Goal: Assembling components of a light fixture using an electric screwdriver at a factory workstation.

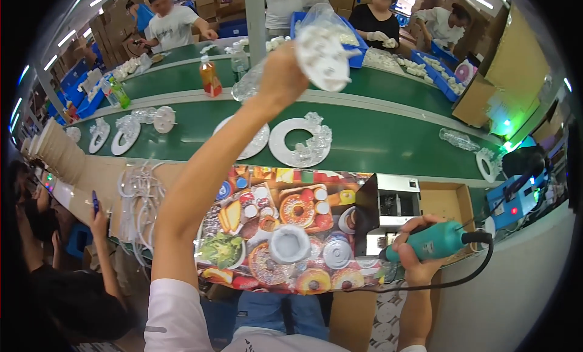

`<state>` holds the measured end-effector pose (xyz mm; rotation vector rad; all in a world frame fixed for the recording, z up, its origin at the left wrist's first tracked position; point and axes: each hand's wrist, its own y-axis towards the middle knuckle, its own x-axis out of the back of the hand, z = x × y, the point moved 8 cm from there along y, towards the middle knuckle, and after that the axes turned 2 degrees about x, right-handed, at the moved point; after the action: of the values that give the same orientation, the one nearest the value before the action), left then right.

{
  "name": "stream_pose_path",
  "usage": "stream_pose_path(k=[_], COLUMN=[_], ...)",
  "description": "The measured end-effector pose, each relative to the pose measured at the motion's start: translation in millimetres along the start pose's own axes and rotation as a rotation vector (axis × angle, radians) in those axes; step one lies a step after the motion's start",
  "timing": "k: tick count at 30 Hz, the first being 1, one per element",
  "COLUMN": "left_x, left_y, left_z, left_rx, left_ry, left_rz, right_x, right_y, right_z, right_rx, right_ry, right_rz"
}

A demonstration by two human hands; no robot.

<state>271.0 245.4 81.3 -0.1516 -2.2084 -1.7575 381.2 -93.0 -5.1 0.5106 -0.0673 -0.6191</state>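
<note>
- Landmark: the food-print mat; all places are taken from it.
- Left hand: raised beyond the mat's far edge, over the green belt. Grip closed on a white part, apparently by one side. Blurred; exact finger placement cannot be told.
- Right hand: at the mat's right end. Grip wrapped around a teal power screwdriver, nose pointing toward the mat, beside the metal box.
- Risk 1: the white part could slip or tip. Likely cause: one-handed, off-centre hold, with nothing visibly supporting its free side.
- Risk 2: a dropped part could strike the white ring and its clear pieces, just beyond the mat. Cause: the high carry.
- Risk 3: a low swing leftward could knock the red-drink bottle, farther beyond the mat.
- Risk 4: the black cord loops along the mat's near right edge; it could snag there or tug the screwdriver off line if pulled.
- Risk 5: the screwdriver's nose could scrape the metal box, judged from their closeness. Whether the bit carries a screw cannot be told.
</note>
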Motion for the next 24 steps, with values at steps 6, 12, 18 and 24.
stream_pose_path(k=[6, 12, 18, 24], left_x=[-162, -286, -357, -388], left_y=[-21, -63, -110, -135], left_z=[-27, -47, -37, -21], left_rx=[-0.102, -0.113, -0.040, 0.051], left_ry=[0.184, 0.311, 0.314, 0.385], left_rz=[0.107, 0.251, 0.482, 0.579], right_x=[11, 24, 27, 29], right_y=[-7, -17, -27, -25], right_z=[7, 16, 26, 27], right_rx=[0.003, 0.013, 0.006, 0.009], right_ry=[-0.051, -0.139, -0.320, -0.232], right_rz=[-0.090, -0.059, -0.315, -0.112])
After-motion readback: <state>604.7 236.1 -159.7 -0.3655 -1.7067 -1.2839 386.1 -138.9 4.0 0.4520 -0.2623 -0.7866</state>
